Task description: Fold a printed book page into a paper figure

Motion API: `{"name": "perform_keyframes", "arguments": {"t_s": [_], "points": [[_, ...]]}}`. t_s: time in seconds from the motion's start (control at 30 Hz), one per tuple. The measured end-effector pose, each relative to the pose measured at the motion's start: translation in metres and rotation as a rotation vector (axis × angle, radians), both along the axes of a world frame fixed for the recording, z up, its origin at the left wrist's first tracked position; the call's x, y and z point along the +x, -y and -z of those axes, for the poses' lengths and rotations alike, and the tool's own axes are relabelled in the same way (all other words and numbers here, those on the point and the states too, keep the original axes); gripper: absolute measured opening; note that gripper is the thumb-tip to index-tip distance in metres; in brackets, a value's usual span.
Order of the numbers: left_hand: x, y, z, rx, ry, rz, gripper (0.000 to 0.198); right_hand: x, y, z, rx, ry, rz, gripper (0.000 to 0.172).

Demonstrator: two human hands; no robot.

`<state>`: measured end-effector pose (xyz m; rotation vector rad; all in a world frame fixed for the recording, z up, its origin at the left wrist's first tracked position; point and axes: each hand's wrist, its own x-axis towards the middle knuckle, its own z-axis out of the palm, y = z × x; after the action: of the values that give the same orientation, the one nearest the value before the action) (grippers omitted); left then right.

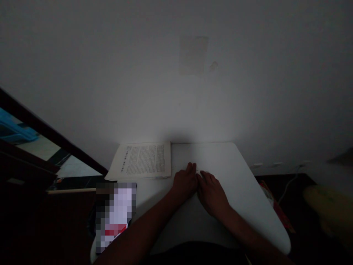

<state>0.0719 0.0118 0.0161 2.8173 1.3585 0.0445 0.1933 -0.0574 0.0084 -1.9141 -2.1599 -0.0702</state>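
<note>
1. Worktop [231, 162], lower centre of the frame: a pale, smooth slab with rounded corners, its far edge at the grey-white wall [110, 73]
2. Left hand [185, 182], just below mid-frame, fingers together and bent; right hand [212, 193], immediately to its right and seemingly touching it, fingers curved; whether either grip is closed on anything cannot be told in the dim light
3. Pale fleck [198, 170] between the fingertips, too small to identify
4. Booklet [143, 161], left of centre: matt paper lying flat, densely printed, its right edge near the left hand
5. Rectangular object [118, 206], lower left: face pixelated, lavender with a red band; the left forearm overlaps its lower corner
6. Straight dark bar [55, 133], left edge, slanting above a blue thing [16, 127]
7. White cable [288, 187], lower right, between a red-edged item [278, 209] beside the worktop and a blurred, yellowish form [331, 206]
8. Beige patch [193, 55], upper centre of the wall, roughly rectangular, with a small irregular stain [213, 66] alongside
</note>
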Motion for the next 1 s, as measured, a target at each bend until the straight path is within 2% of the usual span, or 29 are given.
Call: {"name": "perform_keyframes", "arguments": {"t_s": [0.27,0.4,0.53,0.8,1.0], "points": [[0.0,-0.002,0.01,0.055,0.06,0.023,0.046,0.001,-0.002,-0.001,0.025,-0.009,0.005,0.036],[-0.012,0.009,0.022,0.157,0.128,0.085,0.033,0.0,-0.001,0.001,0.037,-0.015,0.014,0.037],[-0.026,0.021,0.028,0.191,0.128,0.16,0.032,0.0,0.0,0.003,0.038,-0.012,0.013,0.038],[-0.027,0.028,0.021,0.159,0.173,0.063,0.043,0.0,0.001,0.002,0.033,-0.016,0.013,0.039],[-0.013,0.02,0.007,0.046,0.109,0.002,0.048,0.002,0.001,0.001,0.035,-0.04,-0.007,0.04]]}}
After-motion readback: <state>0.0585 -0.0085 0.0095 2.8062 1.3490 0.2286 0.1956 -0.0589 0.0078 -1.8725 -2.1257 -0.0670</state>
